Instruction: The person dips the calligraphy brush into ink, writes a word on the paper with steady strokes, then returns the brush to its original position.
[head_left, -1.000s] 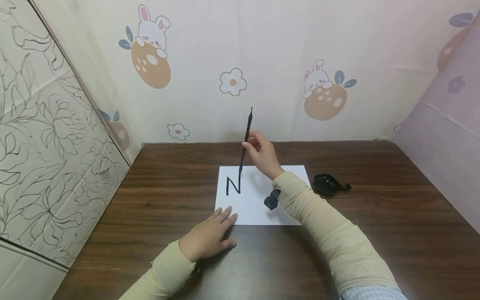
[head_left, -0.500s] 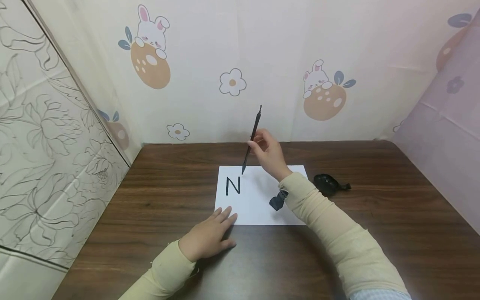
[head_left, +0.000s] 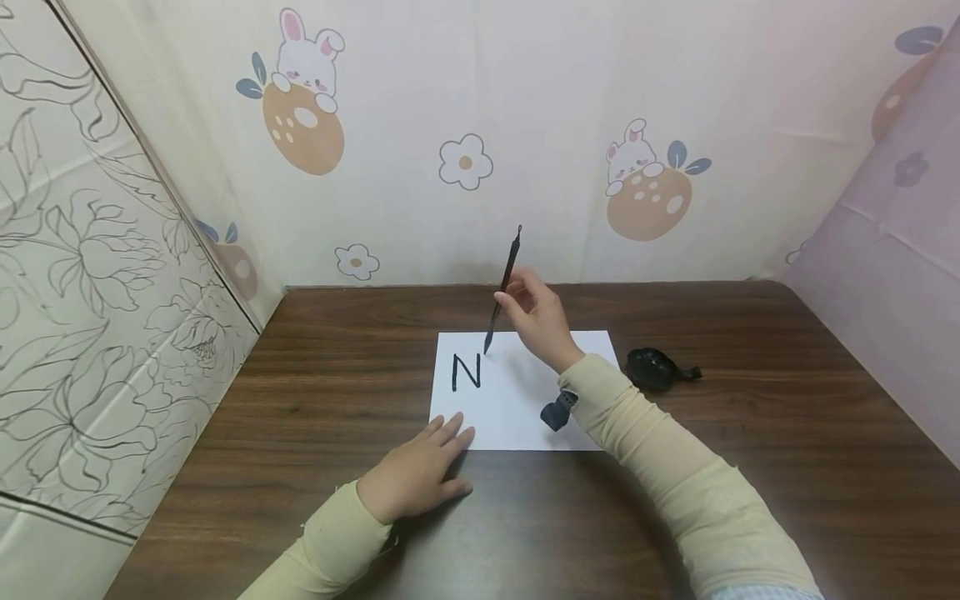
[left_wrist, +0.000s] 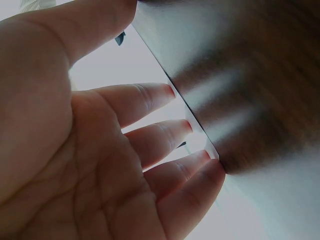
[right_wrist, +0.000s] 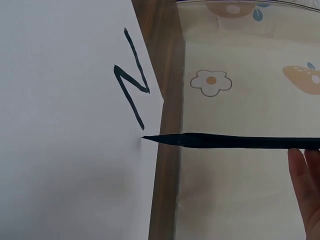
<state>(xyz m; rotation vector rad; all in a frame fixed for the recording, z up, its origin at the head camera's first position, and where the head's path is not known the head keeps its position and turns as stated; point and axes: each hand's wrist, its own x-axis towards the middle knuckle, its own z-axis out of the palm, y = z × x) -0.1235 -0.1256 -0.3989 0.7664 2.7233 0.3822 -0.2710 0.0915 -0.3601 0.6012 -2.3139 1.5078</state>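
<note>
A white sheet of paper [head_left: 517, 417] lies on the table with a black letter N [head_left: 466, 372] at its upper left. My right hand [head_left: 538, 321] pinches a dark brush [head_left: 507, 275], held steeply upright with its tip just right of the N's top. In the right wrist view the brush [right_wrist: 225, 141] points at the paper [right_wrist: 65, 150], its tip beside the end of one stroke; whether it touches is unclear. My left hand [head_left: 416, 471] lies with spread fingers on the paper's lower left corner; the left wrist view shows its fingertips [left_wrist: 186, 126] along the paper's edge.
A black dish with a short handle [head_left: 654, 369] sits on the brown table [head_left: 337, 375], right of the paper. Behind the table hangs a curtain with rabbits and flowers [head_left: 540, 100]. A panel with line-drawn flowers [head_left: 97, 250] stands at the left.
My right hand has moved to the right with the brush, lifting its tip off the N's right stroke, then lowered slightly. The left hand has stayed in place.
</note>
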